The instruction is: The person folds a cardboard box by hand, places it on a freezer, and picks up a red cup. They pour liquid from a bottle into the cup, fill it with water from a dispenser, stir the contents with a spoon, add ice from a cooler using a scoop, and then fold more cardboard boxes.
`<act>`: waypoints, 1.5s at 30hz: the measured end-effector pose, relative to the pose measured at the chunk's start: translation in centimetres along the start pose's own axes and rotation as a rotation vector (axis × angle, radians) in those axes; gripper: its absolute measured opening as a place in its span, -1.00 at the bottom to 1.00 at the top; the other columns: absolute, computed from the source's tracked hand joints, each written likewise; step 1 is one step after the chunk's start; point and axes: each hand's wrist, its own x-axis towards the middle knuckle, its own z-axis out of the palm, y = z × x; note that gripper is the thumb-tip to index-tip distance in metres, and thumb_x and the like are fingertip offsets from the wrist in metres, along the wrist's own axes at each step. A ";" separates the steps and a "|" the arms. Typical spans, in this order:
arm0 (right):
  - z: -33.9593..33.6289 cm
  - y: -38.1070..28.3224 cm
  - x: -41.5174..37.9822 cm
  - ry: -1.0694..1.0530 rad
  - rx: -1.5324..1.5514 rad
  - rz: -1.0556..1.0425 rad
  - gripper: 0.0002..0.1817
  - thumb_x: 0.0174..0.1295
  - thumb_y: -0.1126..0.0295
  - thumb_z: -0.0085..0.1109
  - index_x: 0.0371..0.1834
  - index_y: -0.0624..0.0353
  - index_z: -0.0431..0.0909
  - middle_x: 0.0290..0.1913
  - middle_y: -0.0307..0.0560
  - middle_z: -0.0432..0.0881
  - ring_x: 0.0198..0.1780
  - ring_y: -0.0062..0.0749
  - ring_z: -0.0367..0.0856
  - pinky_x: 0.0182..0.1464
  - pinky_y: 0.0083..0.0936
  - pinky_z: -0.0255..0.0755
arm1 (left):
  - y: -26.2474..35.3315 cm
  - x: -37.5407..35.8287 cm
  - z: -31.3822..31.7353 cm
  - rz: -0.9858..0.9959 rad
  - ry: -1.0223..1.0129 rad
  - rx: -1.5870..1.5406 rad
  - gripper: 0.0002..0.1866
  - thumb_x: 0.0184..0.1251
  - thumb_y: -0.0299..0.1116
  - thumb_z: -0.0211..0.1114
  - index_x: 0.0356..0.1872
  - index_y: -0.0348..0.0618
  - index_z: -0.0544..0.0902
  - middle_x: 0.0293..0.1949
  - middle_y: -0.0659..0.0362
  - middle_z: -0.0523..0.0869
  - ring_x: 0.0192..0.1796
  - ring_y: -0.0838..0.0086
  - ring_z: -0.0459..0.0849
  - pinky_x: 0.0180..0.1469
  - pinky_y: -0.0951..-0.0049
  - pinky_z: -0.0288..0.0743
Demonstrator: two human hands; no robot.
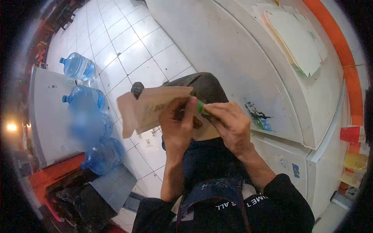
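A light brown paper or card piece (155, 105), its printing too blurred to read, lies over my lap and stretches to the left. My left hand (178, 120) is on it, fingers bent round its right part. Beside those fingertips is a small green object (200, 107), perhaps a tape or cap. My right hand (229, 124) has its fingers closed at the green object's right side. Both hands nearly touch each other above my raised knee (210, 83).
Several large blue water bottles (103, 155) stand at the left beside a white appliance (54, 112). A white refrigerator (241, 58) rises close on the right. White floor tiles (132, 46) show ahead. Stacked white card sheets (297, 40) lie at the upper right.
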 end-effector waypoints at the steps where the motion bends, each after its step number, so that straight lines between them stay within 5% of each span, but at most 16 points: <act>1: -0.3 -0.3 -0.2 -0.006 0.127 0.214 -0.68 0.13 0.50 0.36 -0.01 0.16 0.72 -0.11 -0.01 0.75 -0.11 -0.15 0.73 -0.10 -0.32 0.60 | -0.1 -0.1 -0.2 0.024 0.055 -0.092 -0.73 0.49 -0.25 0.34 -0.16 -0.32 0.71 -0.40 0.16 0.73 -0.48 0.56 0.68 -0.45 0.52 0.52; 2: -0.5 -0.5 -0.3 -0.012 0.256 0.427 -0.63 0.03 0.49 0.33 -0.02 0.15 0.71 -0.08 -0.01 0.73 -0.06 -0.13 0.71 -0.06 -0.27 0.59 | -0.2 -0.1 -1.0 -0.033 -0.020 -0.207 -0.75 0.48 -0.26 0.34 -0.14 -0.31 0.73 -0.38 0.16 0.73 -0.45 0.55 0.70 -0.39 0.54 0.54; 6: -1.1 -0.2 -0.1 -0.089 0.290 0.541 -0.69 0.05 0.50 0.37 -0.07 0.18 0.69 -0.07 -0.01 0.72 -0.04 -0.14 0.68 -0.04 -0.29 0.58 | -0.6 0.1 -1.6 -0.064 0.016 -0.307 -0.74 0.49 -0.27 0.34 -0.14 -0.33 0.73 -0.39 0.16 0.73 -0.44 0.54 0.70 -0.36 0.55 0.57; 8: -0.9 0.6 0.0 -0.112 0.094 0.068 -0.76 0.19 0.50 0.33 -0.07 0.19 0.67 -0.08 0.02 0.72 -0.05 -0.13 0.69 -0.03 -0.29 0.58 | -0.1 0.2 -1.1 -0.171 -0.014 -0.211 -0.72 0.48 -0.27 0.34 -0.18 -0.36 0.72 -0.39 0.15 0.74 -0.42 0.53 0.71 -0.34 0.54 0.60; 11: -0.4 0.4 -0.3 -0.117 0.067 -0.036 -0.80 0.26 0.50 0.30 -0.06 0.20 0.66 -0.07 0.02 0.71 -0.05 -0.10 0.68 -0.02 -0.27 0.57 | 0.3 0.3 -0.7 -0.102 -0.038 0.119 -0.72 0.48 -0.28 0.35 -0.21 -0.39 0.72 -0.39 0.15 0.75 -0.39 0.51 0.72 -0.31 0.52 0.62; 12: -0.4 0.3 -0.2 -0.117 0.067 -0.035 -0.80 0.26 0.50 0.30 -0.06 0.20 0.66 -0.07 0.02 0.71 -0.05 -0.10 0.68 -0.02 -0.27 0.57 | -0.4 0.5 -1.2 -0.045 -0.100 -0.006 -0.75 0.48 -0.33 0.34 -0.16 -0.41 0.71 -0.32 0.12 0.78 -0.35 0.49 0.75 -0.25 0.47 0.67; 15: -0.9 -0.2 0.4 -0.073 0.155 0.203 -0.80 0.29 0.43 0.31 -0.06 0.22 0.67 -0.12 0.02 0.73 -0.10 -0.11 0.70 -0.06 -0.31 0.58 | -1.0 -0.3 -1.9 -0.072 -0.061 -0.162 -0.77 0.48 -0.40 0.32 -0.05 -0.41 0.71 -0.23 0.08 0.79 -0.23 0.49 0.76 -0.13 0.44 0.71; 18: -1.5 -0.7 1.3 -0.103 0.389 0.707 -0.70 0.38 0.24 0.31 -0.08 0.30 0.67 -0.28 -0.02 0.77 -0.24 -0.46 0.71 -0.14 -0.48 0.56 | -1.6 -0.9 -1.9 -0.067 -0.056 -0.300 -0.74 0.48 -0.44 0.31 0.07 -0.40 0.69 -0.13 0.04 0.79 -0.11 0.49 0.75 -0.01 0.42 0.71; 27: 0.0 -1.2 0.9 -0.093 0.765 0.871 -0.72 0.32 0.27 0.40 -0.13 0.30 0.72 -0.32 -0.16 0.76 -0.27 -0.64 0.65 -0.18 -0.59 0.54 | -2.2 -2.7 -1.4 -0.087 -0.031 -0.288 -0.71 0.37 -0.56 0.39 0.08 -0.36 0.72 -0.03 0.03 0.79 -0.01 0.46 0.75 0.17 0.46 0.62; 33: 0.6 -1.4 0.6 -0.065 0.678 0.785 -0.76 0.33 0.30 0.40 -0.19 0.29 0.70 -0.32 -0.19 0.76 -0.28 -0.67 0.64 -0.18 -0.63 0.52 | -3.1 -3.0 -1.3 -0.073 -0.020 -0.322 -0.71 0.34 -0.56 0.43 0.06 -0.34 0.68 0.03 0.06 0.77 0.05 0.45 0.73 0.16 0.44 0.61; 36: 0.7 -1.7 0.8 0.001 0.729 0.751 -0.79 0.33 0.33 0.39 -0.22 0.28 0.68 -0.33 -0.20 0.74 -0.29 -0.65 0.64 -0.17 -0.61 0.54 | -2.7 -3.6 -1.2 0.090 0.061 -0.014 -0.69 0.35 -0.42 0.47 0.06 -0.25 0.71 -0.03 0.12 0.77 0.00 0.44 0.72 0.02 0.37 0.61; 43: 0.9 -1.4 0.8 0.031 0.682 0.623 -0.82 0.30 0.39 0.39 -0.26 0.27 0.62 -0.31 -0.18 0.71 -0.25 -0.60 0.65 -0.09 -0.55 0.55 | -2.4 -3.5 -1.0 0.056 0.065 -0.064 -0.69 0.33 -0.45 0.48 0.06 -0.29 0.70 -0.06 0.14 0.76 -0.04 0.46 0.72 0.01 0.43 0.61; 45: 0.5 -1.8 1.1 -0.021 0.688 0.686 -0.82 0.29 0.39 0.40 -0.26 0.27 0.62 -0.27 -0.16 0.70 -0.22 -0.58 0.65 -0.04 -0.52 0.55 | -2.2 -3.4 -0.7 0.006 0.074 -0.304 -0.68 0.32 -0.48 0.48 0.06 -0.30 0.69 -0.06 0.14 0.76 -0.07 0.50 0.71 -0.01 0.47 0.60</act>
